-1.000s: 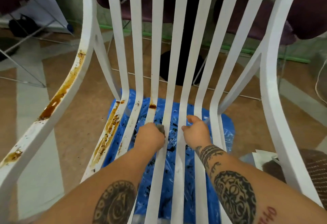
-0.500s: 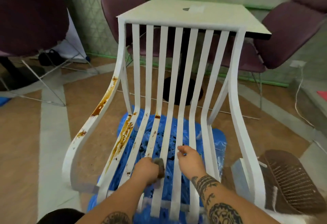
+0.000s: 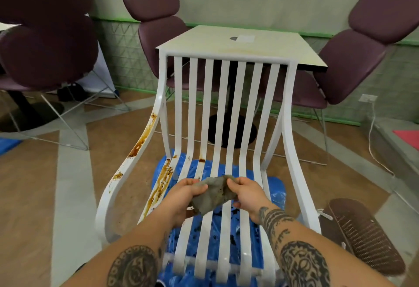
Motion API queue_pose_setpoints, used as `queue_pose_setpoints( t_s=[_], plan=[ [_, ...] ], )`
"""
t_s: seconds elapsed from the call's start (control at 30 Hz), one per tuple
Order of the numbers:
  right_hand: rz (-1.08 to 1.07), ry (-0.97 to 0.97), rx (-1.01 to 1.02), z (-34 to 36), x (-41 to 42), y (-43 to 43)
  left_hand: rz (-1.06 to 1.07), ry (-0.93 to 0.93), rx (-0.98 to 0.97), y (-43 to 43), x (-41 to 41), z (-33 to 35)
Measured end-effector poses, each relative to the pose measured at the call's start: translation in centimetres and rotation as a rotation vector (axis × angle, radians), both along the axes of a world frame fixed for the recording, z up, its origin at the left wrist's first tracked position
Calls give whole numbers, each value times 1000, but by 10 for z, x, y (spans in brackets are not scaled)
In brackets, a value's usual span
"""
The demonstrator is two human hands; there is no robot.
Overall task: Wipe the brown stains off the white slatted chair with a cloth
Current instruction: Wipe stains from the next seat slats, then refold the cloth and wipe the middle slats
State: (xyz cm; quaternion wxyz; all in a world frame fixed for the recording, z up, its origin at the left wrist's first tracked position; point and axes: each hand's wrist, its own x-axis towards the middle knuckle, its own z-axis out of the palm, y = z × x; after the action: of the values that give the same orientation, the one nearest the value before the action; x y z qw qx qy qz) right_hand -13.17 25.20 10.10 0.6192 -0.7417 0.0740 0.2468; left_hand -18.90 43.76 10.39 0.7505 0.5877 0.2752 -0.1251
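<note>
The white slatted chair (image 3: 240,109) stands in front of me with its back facing away. Brown stains (image 3: 142,140) streak its left armrest, and more run down the leftmost seat slats (image 3: 162,182). Above the seat I hold a crumpled grey cloth (image 3: 213,193) between both hands. My left hand (image 3: 183,198) pinches its left edge, and my right hand (image 3: 248,195) grips its right edge. The cloth is lifted clear of the slats.
A blue plastic sheet (image 3: 275,190) lies on the floor under the chair. A pale square table (image 3: 240,44) and purple chairs (image 3: 154,21) stand behind. A brown perforated object (image 3: 362,234) lies on the floor at the right. A white cable (image 3: 374,141) trails on the right.
My view has pulled back from close to the slats. Both hands left the seat slats and lifted the cloth, which is now spread between them.
</note>
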Motion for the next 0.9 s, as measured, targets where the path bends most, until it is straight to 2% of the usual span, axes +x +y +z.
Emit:
queue_pose_setpoints(
  t_s=[0.07, 0.17, 0.33, 0.47, 0.57, 0.63, 0.77, 0.9],
  plan=[
    [-19, 27, 40, 4, 4, 0, 51, -42, -111, 3, 1, 2],
    [-81, 83, 211, 12, 3, 4, 112, -124, -240, 3, 5, 4],
    [-50, 162, 431, 16, 1, 6, 35, -162, -124, -2, 12, 8],
    [54, 183, 362, 5, 3, 7, 124, -118, -89, -2, 18, 2],
    [-55, 168, 346, -8, 7, 12, 119, -109, 272, -4, 19, -18],
    [-98, 158, 317, -17, 11, 15, 106, -169, 416, -10, 18, -29],
    [-59, 162, 304, -38, 21, 24, -67, -172, 250, -23, 28, -49],
    [-59, 111, 292, -60, 39, 27, -31, -149, 208, -27, 48, -70]
  ],
)
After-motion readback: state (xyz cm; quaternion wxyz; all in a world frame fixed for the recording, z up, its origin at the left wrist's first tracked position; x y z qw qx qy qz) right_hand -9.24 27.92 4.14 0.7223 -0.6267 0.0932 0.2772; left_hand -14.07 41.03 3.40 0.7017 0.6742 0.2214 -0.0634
